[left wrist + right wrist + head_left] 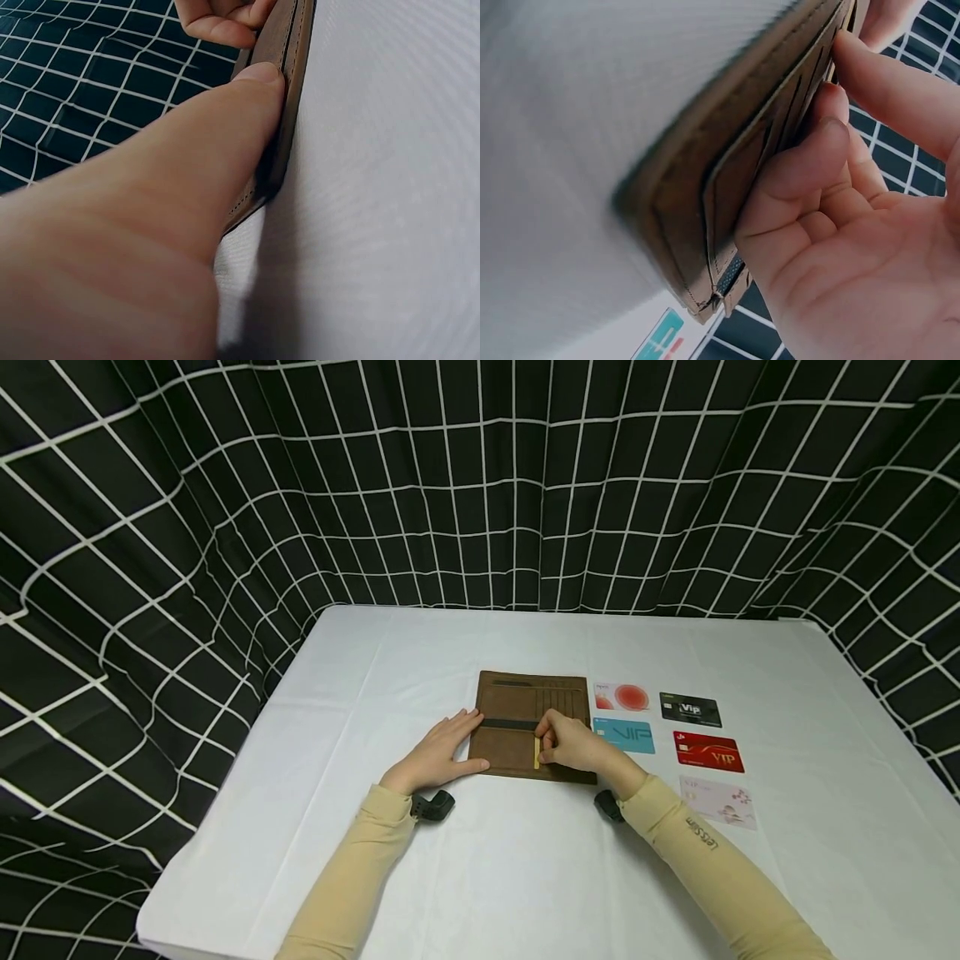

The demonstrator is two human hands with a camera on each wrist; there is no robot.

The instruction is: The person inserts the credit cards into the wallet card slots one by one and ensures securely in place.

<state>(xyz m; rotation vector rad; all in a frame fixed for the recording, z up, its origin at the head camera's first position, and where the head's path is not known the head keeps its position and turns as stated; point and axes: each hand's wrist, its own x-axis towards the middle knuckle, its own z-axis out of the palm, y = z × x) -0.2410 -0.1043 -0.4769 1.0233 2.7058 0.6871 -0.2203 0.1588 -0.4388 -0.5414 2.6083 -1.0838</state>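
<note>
A brown wallet (510, 700) lies spread out on the white table, card slots showing on its right side. My left hand (435, 755) rests at the wallet's left edge with its fingers extended, and the thumb presses on the lower left corner. In the left wrist view that thumb (259, 90) lies along the stitched border. My right hand (576, 745) is over the lower right half, where thumb and forefinger pinch a narrow yellow card (537, 752) standing at the slots. The right wrist view has the fingertips right at the slot edges; most of the card is hidden there.
Right of the wallet lie a white card with a red circle (630, 697), a blue VIP card (626, 736), a black VIP card (690, 709), a red VIP card (708, 752) and a pale pink card (718, 802). Dark grid-patterned curtains (480, 485) surround the table (465, 877).
</note>
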